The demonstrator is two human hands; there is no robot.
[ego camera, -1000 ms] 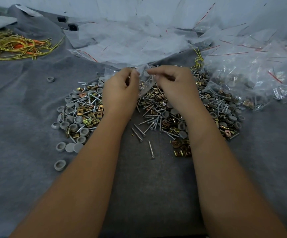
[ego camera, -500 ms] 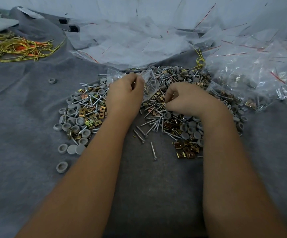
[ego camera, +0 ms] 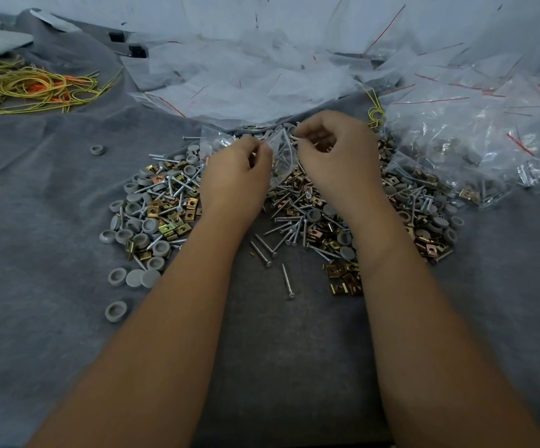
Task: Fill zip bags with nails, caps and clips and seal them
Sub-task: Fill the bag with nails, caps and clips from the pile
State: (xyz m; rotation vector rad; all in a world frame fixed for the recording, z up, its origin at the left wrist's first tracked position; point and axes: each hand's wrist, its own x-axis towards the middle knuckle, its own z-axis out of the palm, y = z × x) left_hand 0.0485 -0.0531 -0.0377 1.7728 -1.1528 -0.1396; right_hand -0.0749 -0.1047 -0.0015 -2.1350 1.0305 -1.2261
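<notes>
A small clear zip bag (ego camera: 282,156) hangs over the middle of the pile, its left edge pinched by my left hand (ego camera: 236,179). My right hand (ego camera: 336,156) is raised at the bag's upper right edge with fingers curled and fingertips pinched together on something small; what it is stays hidden. Below both hands lies a wide heap on the grey cloth: silver nails (ego camera: 289,226), grey round caps (ego camera: 139,226) and brass clips (ego camera: 344,281). Both forearms reach in from the bottom edge.
Empty clear bags (ego camera: 246,82) are heaped behind the pile. Filled bags (ego camera: 462,156) are stacked at the right. Yellow and orange wires (ego camera: 29,88) lie at the far left. A single cap (ego camera: 97,150) and another (ego camera: 115,311) sit apart on the cloth (ego camera: 35,253).
My right hand dipped from the bag into the pile half a second ago and has now risen back to the bag's mouth. My left hand kept hold of the bag.
</notes>
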